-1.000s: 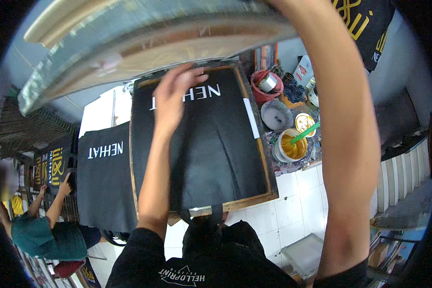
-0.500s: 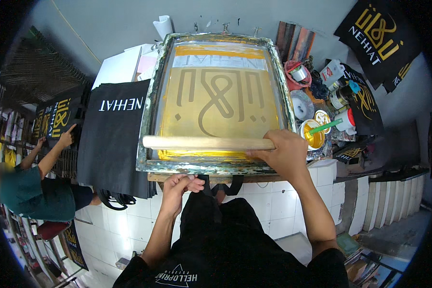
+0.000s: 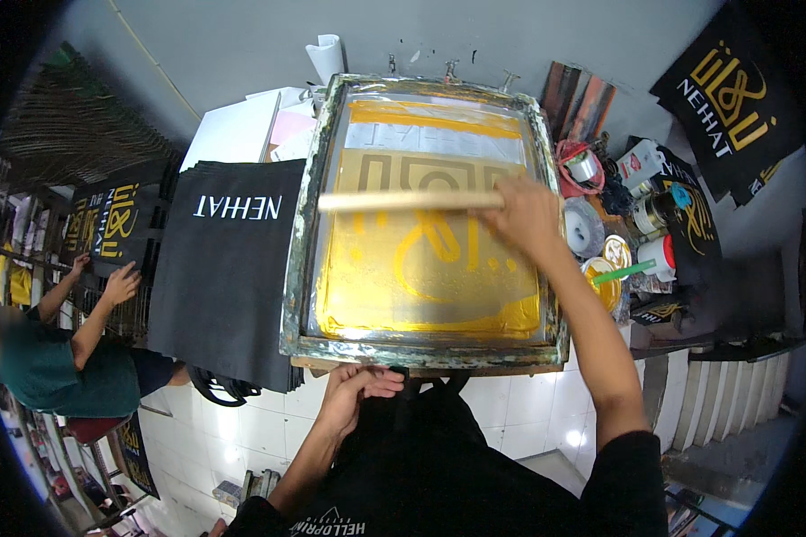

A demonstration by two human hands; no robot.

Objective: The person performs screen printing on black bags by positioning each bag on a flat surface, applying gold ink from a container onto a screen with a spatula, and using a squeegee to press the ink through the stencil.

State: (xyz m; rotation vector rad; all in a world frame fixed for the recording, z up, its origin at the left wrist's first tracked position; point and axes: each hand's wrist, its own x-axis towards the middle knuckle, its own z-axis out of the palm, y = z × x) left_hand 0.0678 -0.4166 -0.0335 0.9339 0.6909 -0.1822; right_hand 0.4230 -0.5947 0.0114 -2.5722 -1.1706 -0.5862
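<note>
My right hand (image 3: 527, 217) grips one end of a long wooden-handled squeegee (image 3: 403, 201), which lies across the screen-printing frame (image 3: 291, 309). The squeegee's blade is hidden under the handle. Yellow ink (image 3: 430, 313) coats the mesh nearer me, and a looping design shows through it. Beyond the squeegee the mesh is duller, with a taped band near the far end. At the frame's front edge, my left hand (image 3: 360, 391) is closed with its fingertips at a black strap (image 3: 402, 380) hanging from below the frame.
Black printed bags (image 3: 233, 268) lie stacked to the left. At the right stand an ink tub (image 3: 604, 291) with a green spatula (image 3: 625, 272), jars and cans. Black printed pieces (image 3: 721, 98) hang on the wall. A person (image 3: 63, 358) works at a rack on the far left.
My right hand has pushed the squeegee away from me, up the screen. Bright yellow now shows in the design behind it. My left hand stays by the front edge; the whole view has shifted slightly.
</note>
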